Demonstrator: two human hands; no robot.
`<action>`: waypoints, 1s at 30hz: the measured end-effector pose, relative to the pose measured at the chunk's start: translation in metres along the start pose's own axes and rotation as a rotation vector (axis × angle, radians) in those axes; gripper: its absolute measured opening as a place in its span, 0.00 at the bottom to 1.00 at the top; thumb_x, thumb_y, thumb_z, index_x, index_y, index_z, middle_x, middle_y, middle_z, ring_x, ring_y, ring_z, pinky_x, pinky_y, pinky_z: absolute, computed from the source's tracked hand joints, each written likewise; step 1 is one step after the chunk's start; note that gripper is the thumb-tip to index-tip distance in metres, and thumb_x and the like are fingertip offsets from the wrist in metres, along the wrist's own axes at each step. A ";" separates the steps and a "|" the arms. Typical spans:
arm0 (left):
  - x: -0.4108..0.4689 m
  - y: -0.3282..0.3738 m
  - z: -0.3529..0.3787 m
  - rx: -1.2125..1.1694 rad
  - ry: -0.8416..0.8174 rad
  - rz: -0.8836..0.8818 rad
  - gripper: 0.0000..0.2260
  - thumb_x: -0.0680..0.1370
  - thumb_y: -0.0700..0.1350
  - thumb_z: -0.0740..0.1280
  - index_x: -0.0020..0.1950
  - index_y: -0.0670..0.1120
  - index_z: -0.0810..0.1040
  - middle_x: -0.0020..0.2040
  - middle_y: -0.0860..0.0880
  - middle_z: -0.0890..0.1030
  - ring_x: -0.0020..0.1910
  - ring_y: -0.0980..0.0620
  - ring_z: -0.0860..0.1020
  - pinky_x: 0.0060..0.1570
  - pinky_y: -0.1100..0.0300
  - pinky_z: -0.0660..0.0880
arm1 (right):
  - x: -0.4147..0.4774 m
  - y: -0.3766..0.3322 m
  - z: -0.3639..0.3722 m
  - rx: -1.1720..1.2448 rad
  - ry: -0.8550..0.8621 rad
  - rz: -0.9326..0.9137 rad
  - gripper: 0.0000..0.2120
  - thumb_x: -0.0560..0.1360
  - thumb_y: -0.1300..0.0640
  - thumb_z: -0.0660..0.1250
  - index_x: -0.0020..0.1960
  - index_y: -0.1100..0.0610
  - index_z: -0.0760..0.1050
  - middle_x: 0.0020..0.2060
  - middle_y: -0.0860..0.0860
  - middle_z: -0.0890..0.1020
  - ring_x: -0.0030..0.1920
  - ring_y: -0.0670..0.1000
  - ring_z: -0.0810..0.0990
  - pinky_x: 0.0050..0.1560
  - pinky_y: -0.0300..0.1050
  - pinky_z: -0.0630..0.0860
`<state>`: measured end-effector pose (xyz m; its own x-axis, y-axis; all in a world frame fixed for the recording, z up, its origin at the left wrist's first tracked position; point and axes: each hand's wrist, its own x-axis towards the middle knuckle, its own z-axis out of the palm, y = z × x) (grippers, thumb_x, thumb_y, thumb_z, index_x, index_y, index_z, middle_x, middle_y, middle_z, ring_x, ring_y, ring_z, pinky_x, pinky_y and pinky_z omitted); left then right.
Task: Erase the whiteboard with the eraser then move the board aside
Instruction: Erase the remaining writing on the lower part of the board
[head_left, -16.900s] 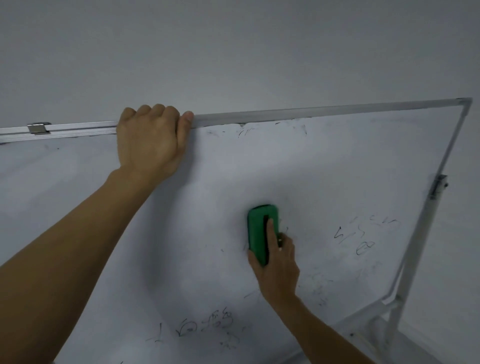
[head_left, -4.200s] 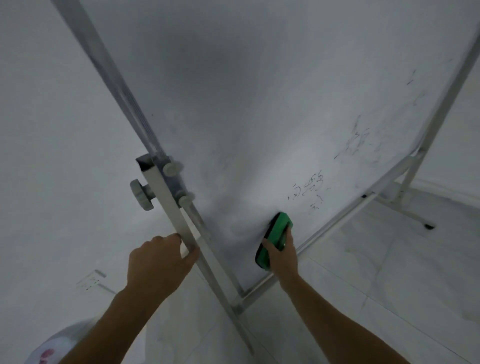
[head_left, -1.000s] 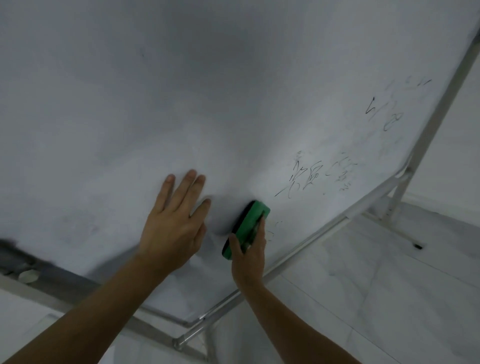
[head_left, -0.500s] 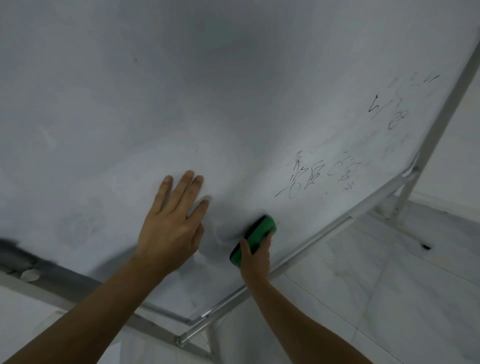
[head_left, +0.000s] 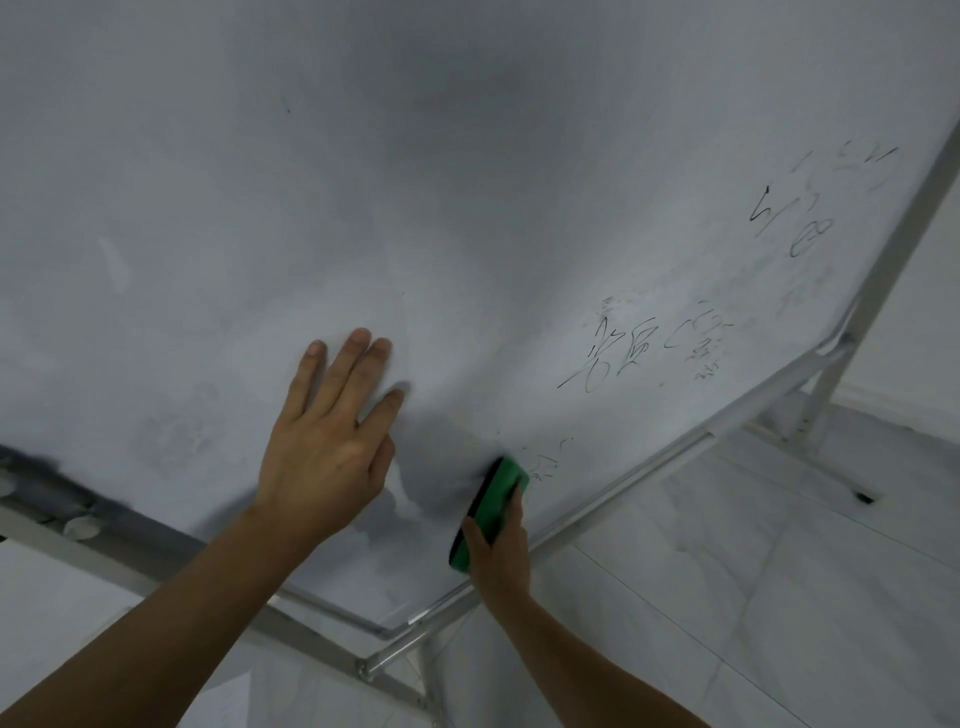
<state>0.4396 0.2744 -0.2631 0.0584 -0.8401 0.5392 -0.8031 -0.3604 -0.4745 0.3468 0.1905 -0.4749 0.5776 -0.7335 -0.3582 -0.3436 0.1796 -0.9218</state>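
The whiteboard (head_left: 467, 208) fills most of the view, tilted on its stand. Its place over the tiled floor (head_left: 779, 597) is not seen to have changed in the last second, so it has not yet been moved aside. The left and middle of its surface are wiped down to a grey smear, much as they were a second ago.

The lower rail (head_left: 649, 467) of the frame is now more closely approached by the wiping stroke than it was.

The left hand (head_left: 332, 441) is laid flat on the board, fingers straight, with nothing held. The same bracing spot has been kept over the last second. The right hand (head_left: 501, 556) is wrapped round the back of the eraser (head_left: 491, 512), the thumb on one side and the fingers on the other.

The eraser is pressed against the lower part of the board, just above the rail and to the right of the left hand. Over the last second it has been drawn downward, and the patch it crossed is left smeared but free of strokes.

The writing (head_left: 618, 358) to the right has not been touched, nor have the marks (head_left: 795, 223) near the right edge. A few flecks (head_left: 545, 462) are left just beside the eraser's upper end. The erasing is therefore judged only partly done, and the stroke has yet to be carried rightward.
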 end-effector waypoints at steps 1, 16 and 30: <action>-0.001 -0.001 -0.001 0.002 -0.004 -0.005 0.16 0.74 0.39 0.65 0.61 0.39 0.81 0.71 0.36 0.71 0.73 0.37 0.66 0.72 0.36 0.59 | 0.003 0.006 -0.003 -0.037 -0.047 0.066 0.40 0.76 0.47 0.65 0.78 0.47 0.43 0.60 0.54 0.74 0.50 0.52 0.75 0.48 0.46 0.80; -0.007 -0.007 0.002 -0.034 -0.052 -0.029 0.17 0.75 0.40 0.65 0.63 0.40 0.80 0.72 0.36 0.69 0.75 0.36 0.63 0.71 0.36 0.60 | 0.013 0.011 0.002 -0.091 -0.035 -0.019 0.42 0.76 0.49 0.67 0.78 0.46 0.41 0.62 0.56 0.73 0.50 0.52 0.76 0.50 0.47 0.80; -0.001 0.008 0.028 -0.054 -0.164 0.053 0.18 0.77 0.45 0.58 0.61 0.40 0.80 0.75 0.36 0.64 0.76 0.38 0.59 0.73 0.38 0.57 | 0.075 0.022 -0.006 0.578 -0.036 0.522 0.26 0.75 0.53 0.69 0.70 0.53 0.63 0.61 0.58 0.75 0.57 0.62 0.77 0.52 0.60 0.79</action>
<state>0.4499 0.2616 -0.2869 0.1072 -0.9138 0.3918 -0.8378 -0.2952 -0.4592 0.3777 0.1355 -0.5211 0.4743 -0.4397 -0.7627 -0.1429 0.8164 -0.5595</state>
